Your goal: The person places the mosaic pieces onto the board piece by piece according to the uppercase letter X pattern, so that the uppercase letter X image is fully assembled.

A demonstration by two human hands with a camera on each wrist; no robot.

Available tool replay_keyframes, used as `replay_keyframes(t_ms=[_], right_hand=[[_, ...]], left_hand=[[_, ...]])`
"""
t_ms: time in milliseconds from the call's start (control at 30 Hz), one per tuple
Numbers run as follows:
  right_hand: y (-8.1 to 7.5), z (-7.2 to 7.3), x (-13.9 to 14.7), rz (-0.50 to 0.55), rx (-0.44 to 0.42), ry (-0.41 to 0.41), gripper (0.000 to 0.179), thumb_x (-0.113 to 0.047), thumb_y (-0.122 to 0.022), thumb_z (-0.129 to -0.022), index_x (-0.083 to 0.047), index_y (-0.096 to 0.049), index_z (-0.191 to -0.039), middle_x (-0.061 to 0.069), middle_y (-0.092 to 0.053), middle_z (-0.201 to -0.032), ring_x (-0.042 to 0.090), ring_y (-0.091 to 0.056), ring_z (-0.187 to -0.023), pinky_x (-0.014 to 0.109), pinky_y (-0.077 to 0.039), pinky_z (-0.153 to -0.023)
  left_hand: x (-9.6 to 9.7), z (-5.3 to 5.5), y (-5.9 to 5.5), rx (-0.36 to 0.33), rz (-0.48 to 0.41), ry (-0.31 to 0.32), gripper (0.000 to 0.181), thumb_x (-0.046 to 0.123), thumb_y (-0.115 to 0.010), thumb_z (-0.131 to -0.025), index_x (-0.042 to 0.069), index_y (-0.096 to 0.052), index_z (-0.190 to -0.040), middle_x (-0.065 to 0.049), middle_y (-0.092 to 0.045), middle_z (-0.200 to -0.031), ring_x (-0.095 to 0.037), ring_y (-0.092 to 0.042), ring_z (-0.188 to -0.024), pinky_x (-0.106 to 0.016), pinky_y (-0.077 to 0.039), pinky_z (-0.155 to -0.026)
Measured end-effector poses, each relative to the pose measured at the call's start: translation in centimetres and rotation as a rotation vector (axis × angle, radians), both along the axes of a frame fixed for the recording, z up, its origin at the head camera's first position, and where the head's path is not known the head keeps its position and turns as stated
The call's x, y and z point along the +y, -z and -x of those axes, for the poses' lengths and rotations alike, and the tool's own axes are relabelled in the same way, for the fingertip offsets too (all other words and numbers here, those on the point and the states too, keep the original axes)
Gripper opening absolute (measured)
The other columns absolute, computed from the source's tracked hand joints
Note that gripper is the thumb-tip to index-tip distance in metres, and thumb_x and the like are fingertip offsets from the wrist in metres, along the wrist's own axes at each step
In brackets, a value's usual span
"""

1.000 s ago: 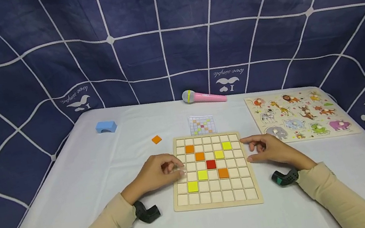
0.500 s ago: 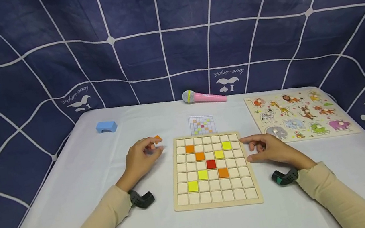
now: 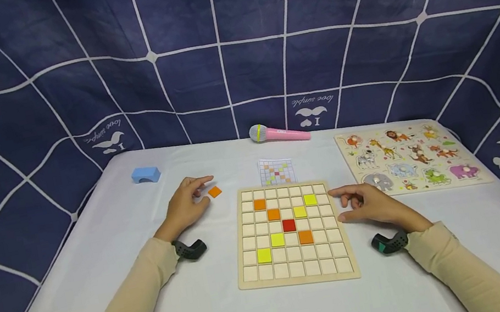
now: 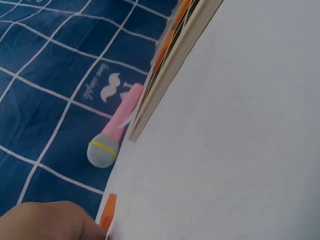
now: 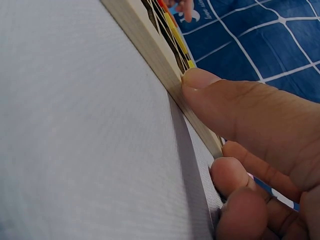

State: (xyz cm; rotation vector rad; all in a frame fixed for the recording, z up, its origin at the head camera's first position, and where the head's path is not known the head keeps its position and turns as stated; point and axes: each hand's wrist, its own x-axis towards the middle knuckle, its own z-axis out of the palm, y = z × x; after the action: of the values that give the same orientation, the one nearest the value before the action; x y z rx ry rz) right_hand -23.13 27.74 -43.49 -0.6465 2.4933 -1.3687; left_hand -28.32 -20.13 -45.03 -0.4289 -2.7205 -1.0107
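Observation:
An orange square tile (image 3: 214, 192) lies on the white table, left of the wooden grid board (image 3: 299, 277). My left hand (image 3: 186, 203) is beside that tile, forefinger stretched past its far side and thumb near its close side, holding nothing. The left wrist view shows the orange tile (image 4: 108, 212) just past the thumb (image 4: 47, 221). Several yellow and orange tiles and one red tile (image 3: 289, 225) sit in the board's squares. With spread thumb and forefinger, my right hand (image 3: 370, 203) rests against the board's right edge; its thumb (image 5: 225, 100) touches the rim in the right wrist view.
A small printed pattern card (image 3: 277, 170) lies just behind the board. Farther back is a pink toy microphone (image 3: 283, 134). A blue arched block (image 3: 145, 175) stands at back left, and an animal puzzle board (image 3: 411, 157) lies at right.
My left hand has gone from the board's left edge over to the orange tile, then drawn back slightly, so the tile shows fully. My right hand has stayed at the board's edge.

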Motion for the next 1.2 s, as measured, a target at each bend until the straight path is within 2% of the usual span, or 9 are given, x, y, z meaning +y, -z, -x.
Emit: replay_keyframes(t_ms=[167, 367, 667, 1000, 1200], right_hand=[[-0.09, 0.01, -0.04, 0.002, -0.004, -0.001, 0.060, -0.001, -0.089, -0.087, 0.012, -0.063, -0.140, 0.007, -0.059, -0.096, 0.007, -0.045, -0.068, 0.023, -0.038, -0.061], [-0.11, -0.06, -0.08, 0.002, -0.009, 0.002, 0.061, -0.001, -0.089, -0.087, 0.012, -0.063, -0.140, 0.007, -0.059, -0.096, 0.007, -0.045, -0.068, 0.023, -0.038, -0.060], [-0.02, -0.10, -0.02, 0.007, -0.008, 0.003, 0.060, -0.001, -0.089, -0.086, 0.011, -0.064, -0.140, 0.008, -0.058, -0.096, 0.007, -0.045, -0.068, 0.022, -0.038, -0.060], [-0.17, -0.12, -0.12, 0.010, -0.014, 0.003, 0.061, 0.000, -0.088, -0.086, 0.012, -0.063, -0.140, 0.008, -0.058, -0.096, 0.007, -0.045, -0.068, 0.022, -0.037, -0.060], [-0.26, -0.16, -0.18, 0.011, -0.011, -0.001, 0.061, 0.000, -0.088, -0.086, 0.013, -0.063, -0.140, 0.008, -0.058, -0.096, 0.007, -0.045, -0.068, 0.022, -0.038, -0.060]], left_hand=[[-0.32, 0.99, -0.27, -0.080, 0.070, 0.027, 0.053, 0.005, -0.066, -0.092, 0.016, -0.071, -0.144, -0.009, -0.058, -0.112, -0.021, -0.053, -0.091, -0.037, -0.039, -0.073], [-0.31, 1.21, -0.60, -0.134, 0.124, 0.060, 0.044, 0.014, -0.064, -0.097, 0.020, -0.076, -0.139, -0.006, -0.060, -0.115, -0.021, -0.053, -0.090, -0.037, -0.040, -0.075], [-0.31, 1.15, -0.67, -0.144, 0.114, 0.053, 0.037, 0.020, -0.074, -0.095, 0.017, -0.079, -0.131, -0.006, -0.062, -0.116, -0.022, -0.054, -0.097, -0.037, -0.042, -0.081], [-0.53, 0.99, -0.38, -0.111, 0.110, 0.026, 0.032, 0.022, -0.079, -0.093, 0.012, -0.081, -0.124, -0.006, -0.065, -0.114, -0.020, -0.054, -0.091, -0.036, -0.042, -0.076], [-0.41, 0.77, -0.66, -0.085, 0.081, 0.020, 0.031, 0.023, -0.084, -0.090, 0.012, -0.082, -0.118, -0.005, -0.064, -0.109, -0.020, -0.053, -0.087, -0.036, -0.041, -0.073]])
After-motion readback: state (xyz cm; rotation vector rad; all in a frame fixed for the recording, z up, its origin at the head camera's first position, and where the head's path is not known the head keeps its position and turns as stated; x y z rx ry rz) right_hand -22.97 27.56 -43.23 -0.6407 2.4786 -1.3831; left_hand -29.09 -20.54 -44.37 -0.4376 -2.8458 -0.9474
